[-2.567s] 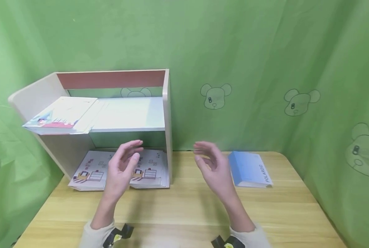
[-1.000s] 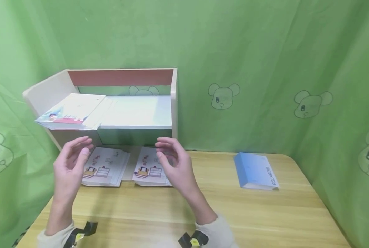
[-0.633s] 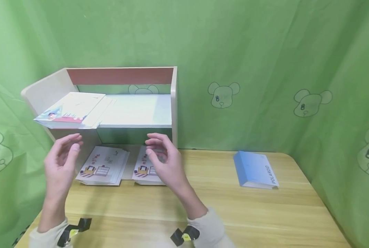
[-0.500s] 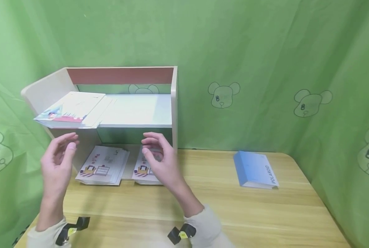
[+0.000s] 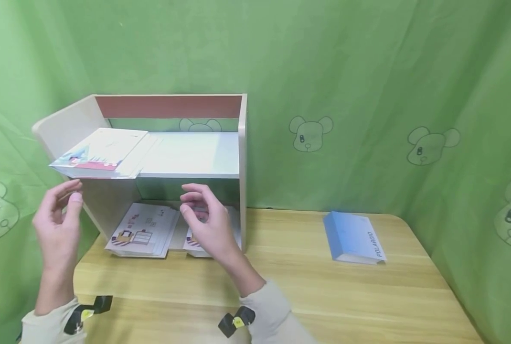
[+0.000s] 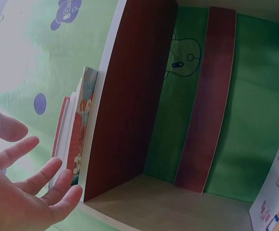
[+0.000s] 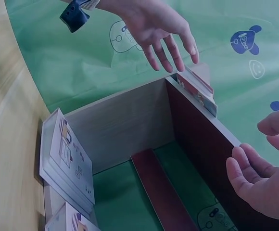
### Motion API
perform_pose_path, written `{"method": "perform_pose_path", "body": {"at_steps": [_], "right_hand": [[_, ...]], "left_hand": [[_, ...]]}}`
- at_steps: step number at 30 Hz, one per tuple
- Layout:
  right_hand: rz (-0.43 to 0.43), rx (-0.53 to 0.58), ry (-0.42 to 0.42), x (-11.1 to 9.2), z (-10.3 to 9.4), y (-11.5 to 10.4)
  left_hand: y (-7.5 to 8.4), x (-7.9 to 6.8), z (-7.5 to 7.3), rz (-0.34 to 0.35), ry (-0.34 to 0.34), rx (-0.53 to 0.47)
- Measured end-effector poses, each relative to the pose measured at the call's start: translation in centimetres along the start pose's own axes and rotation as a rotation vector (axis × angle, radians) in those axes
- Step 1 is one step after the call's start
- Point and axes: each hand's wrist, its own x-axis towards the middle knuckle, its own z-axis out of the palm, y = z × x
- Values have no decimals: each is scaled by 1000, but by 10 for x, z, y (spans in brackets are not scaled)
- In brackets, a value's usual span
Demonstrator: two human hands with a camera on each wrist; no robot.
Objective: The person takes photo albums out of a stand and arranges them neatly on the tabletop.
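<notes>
In the head view my left hand (image 5: 58, 229) hovers at the shelf's left front corner, fingers loosely bent and holding nothing. Just above and behind it, a stack of picture books (image 5: 105, 148) lies on the upper board of the small bookshelf (image 5: 191, 157). My right hand (image 5: 210, 224), also holding nothing, is raised before the lower compartment. It partly hides the right-hand stack of white books (image 5: 193, 243); a matching stack (image 5: 139, 234) lies to its left. In the right wrist view both the left hand (image 7: 158, 33) and right hand (image 7: 269, 178) appear apart from the books.
A thick blue book marked POLAROID (image 5: 354, 236) lies at the right of the wooden table (image 5: 324, 291). Green curtain (image 5: 345, 57) with bear drawings surrounds the table at the back and sides. The shelf's right side panel (image 5: 243, 181) stands upright behind the right hand.
Both hands have moved left, the left one from before the lower compartment to past the shelf's left edge. The head view has turned slightly left. The books have stayed in place.
</notes>
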Motion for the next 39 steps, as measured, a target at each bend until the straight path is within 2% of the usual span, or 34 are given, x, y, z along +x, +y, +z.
{"method": "perform_pose_path", "body": {"at_steps": [4,11,15,19,25,29,32,35,39], "right_hand": [[-9,-13,-2,4,4,10],[4,-19,-4,9,11,13],[20,-14,2,15,16,13],[46,-22,-2,23,23,15],[77,-39,-22,31,29,19],[75,-15,-33,37,39,17],[85,9,-52,41,49,15],[111,6,-83,44,58,15],[143,-17,-97,48,63,13]], "left_hand": [[-2,4,0,-22,7,-39],[-4,12,-3,-80,-2,-106],[-6,18,-2,-110,6,14],[-8,24,-1,-120,21,61],[-11,34,1,-184,5,-31],[-11,42,-1,-186,3,-116],[-10,46,-5,-202,-7,-120],[-9,48,-9,-247,-21,-112],[-9,50,-8,-287,-41,-114]]}}
